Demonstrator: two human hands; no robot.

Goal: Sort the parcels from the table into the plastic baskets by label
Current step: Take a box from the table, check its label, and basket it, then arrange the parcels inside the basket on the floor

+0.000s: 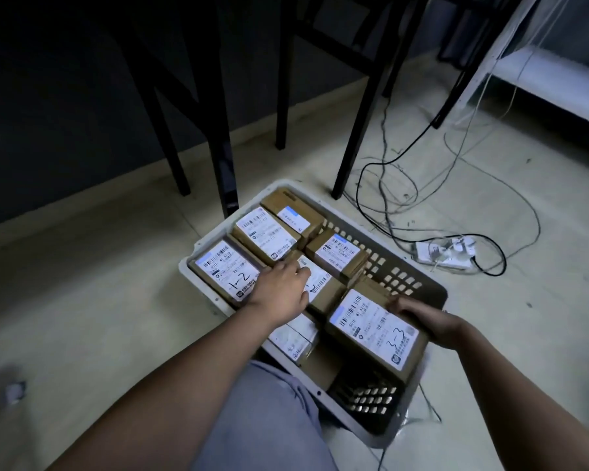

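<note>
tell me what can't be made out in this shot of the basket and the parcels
Head view, the only one:
- Middle parcel: its handwritten mark is partly covered by the left hand.
- Near parcel: label partly hidden under the left forearm.
- Printed text on all labels, such as the 3-3 parcel held by the right hand: too small.
- Basket near corner: hidden by the knee.
- The table: out of view.

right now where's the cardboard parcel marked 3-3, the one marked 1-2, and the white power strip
brown cardboard parcel marked 3-3 (374, 329): head view, on its white label.
brown cardboard parcel marked 1-2 (225, 270): head view, label centre.
white power strip (446, 254): head view, its top face.
</note>
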